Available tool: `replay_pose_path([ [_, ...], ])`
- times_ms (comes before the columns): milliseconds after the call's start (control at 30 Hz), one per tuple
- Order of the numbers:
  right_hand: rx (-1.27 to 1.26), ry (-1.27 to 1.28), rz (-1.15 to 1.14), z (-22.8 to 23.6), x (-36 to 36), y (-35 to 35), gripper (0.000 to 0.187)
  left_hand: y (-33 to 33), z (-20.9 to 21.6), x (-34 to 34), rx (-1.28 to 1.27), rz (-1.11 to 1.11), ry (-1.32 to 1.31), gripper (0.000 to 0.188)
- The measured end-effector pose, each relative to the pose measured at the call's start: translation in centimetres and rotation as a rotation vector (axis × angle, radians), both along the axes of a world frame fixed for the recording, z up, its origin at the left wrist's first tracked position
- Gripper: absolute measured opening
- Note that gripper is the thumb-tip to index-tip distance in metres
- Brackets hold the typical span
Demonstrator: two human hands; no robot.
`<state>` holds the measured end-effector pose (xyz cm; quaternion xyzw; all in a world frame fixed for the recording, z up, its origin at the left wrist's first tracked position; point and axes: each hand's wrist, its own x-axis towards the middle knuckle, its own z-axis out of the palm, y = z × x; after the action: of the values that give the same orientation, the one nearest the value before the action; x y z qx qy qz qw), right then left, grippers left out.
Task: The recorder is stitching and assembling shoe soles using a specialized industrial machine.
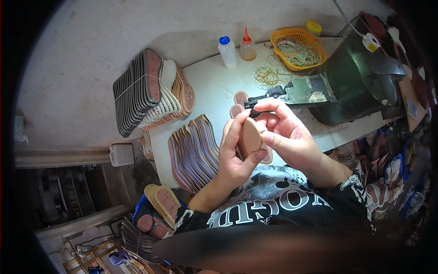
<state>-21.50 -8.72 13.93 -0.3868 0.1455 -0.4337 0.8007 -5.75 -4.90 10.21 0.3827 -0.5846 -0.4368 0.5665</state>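
In front of my chest I hold a beige insole (249,136), tilted on edge. My left hand (233,157) grips it from the left, fingers along the far side and thumb near its lower end. On the right edge, my right hand (291,139) pinches the insole between thumb and bent fingers. Just beyond my fingertips is the dark head of a green machine (303,92), which looks like a sewing machine. Pinkish insoles (240,97) lie beside it, and others are partly hidden under my hands.
Left on the white table (207,75) stands a fanned row of insoles (194,153); tied bundles (137,91) lean beyond it. Along the back are a blue-capped bottle (228,54), a red-tipped bottle (247,49) and a yellow basket (299,48) of cord. Rubber bands (266,76) lie nearby.
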Motion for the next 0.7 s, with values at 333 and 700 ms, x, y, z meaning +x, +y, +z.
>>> replay_pose_path([
  [333,-0.158,0.173,0.010,-0.7,-1.6,-1.5,0.044,-0.2,0.2,0.6,0.185,-0.139,0.137,0.064],
  [700,-0.026,0.427,-0.257,-5.5,-2.9,0.0,0.023,-7.9,2.4,3.4,0.043,-0.252,-0.914,0.023],
])
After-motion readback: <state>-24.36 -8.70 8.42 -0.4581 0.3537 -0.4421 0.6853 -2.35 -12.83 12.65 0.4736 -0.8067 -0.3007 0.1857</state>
